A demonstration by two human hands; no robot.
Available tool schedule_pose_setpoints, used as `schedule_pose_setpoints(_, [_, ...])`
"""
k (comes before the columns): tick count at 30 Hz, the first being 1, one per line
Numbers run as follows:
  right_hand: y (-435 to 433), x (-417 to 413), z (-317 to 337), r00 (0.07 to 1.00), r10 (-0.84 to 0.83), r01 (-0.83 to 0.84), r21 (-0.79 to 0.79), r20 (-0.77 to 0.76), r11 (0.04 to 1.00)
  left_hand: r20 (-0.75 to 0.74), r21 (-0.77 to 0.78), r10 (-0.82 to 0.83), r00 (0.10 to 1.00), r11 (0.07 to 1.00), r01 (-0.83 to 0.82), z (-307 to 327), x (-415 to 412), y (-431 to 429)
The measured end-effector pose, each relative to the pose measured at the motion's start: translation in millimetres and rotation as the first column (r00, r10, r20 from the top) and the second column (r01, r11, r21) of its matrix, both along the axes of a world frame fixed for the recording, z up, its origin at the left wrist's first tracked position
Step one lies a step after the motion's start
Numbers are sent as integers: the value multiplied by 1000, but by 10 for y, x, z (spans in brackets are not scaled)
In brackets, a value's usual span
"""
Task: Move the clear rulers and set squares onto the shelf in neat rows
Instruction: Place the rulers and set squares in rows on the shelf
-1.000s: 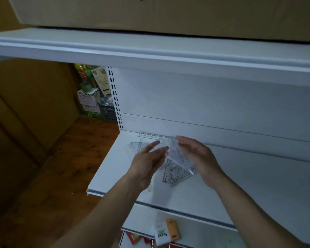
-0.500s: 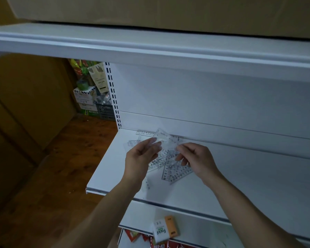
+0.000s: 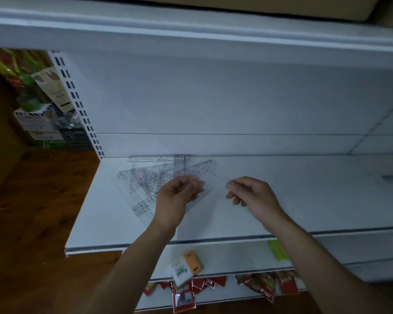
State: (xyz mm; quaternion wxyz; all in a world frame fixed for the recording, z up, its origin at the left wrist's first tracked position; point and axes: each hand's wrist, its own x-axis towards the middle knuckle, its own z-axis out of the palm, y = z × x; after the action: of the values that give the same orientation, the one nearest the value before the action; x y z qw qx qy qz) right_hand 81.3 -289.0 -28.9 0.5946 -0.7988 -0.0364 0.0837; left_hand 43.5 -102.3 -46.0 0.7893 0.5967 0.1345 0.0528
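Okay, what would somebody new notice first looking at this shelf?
Mid-frame over the white shelf, the left hand and right hand each pinch one clear ruler. Left of them, a loose pile of clear rulers and set squares lies toward the shelf's back. Below, a white-and-orange box sits on the lower shelf.

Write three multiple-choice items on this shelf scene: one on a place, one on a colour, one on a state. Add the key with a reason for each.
1. The pile of clear rulers lies: A) at the back left of the shelf; B) on the wooden floor; C) on the top ledge.
2. The small box on the lower shelf is: A) blue and black; B) white and orange; C) all green.
3. The clear piece is: A) lying flat, untouched; B) pinched by the left hand and the right hand; C) leaning on the wall.
Key: 1A, they lie near its rear left corner; 2B, white body, orange end; 3B, both hands' fingertips grip its edges.
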Motion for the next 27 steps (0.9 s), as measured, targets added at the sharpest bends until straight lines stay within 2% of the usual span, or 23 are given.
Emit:
schedule_pose_setpoints(7, [-1070, -269, 100, 989, -145, 144, 26, 42, 989, 41, 14, -134, 990, 991, 133, 92, 14, -1047])
schedule_pose_setpoints(14, [-2789, -597, 119, 965, -251, 250, 21, 75, 968, 63, 58, -278, 958, 960, 275, 135, -64, -2718])
schedule_pose_setpoints(21, [-4344, -957, 199, 910, -410, 399, 134, 66, 907, 87, 53, -428, 900, 904, 425, 224, -107, -4363])
schedule_pose_setpoints(27, [-5284, -1061, 105, 843, -534, 529, 86, 56, 844, 97, 83, -545, 833, 838, 539, 224, 6, -5350])
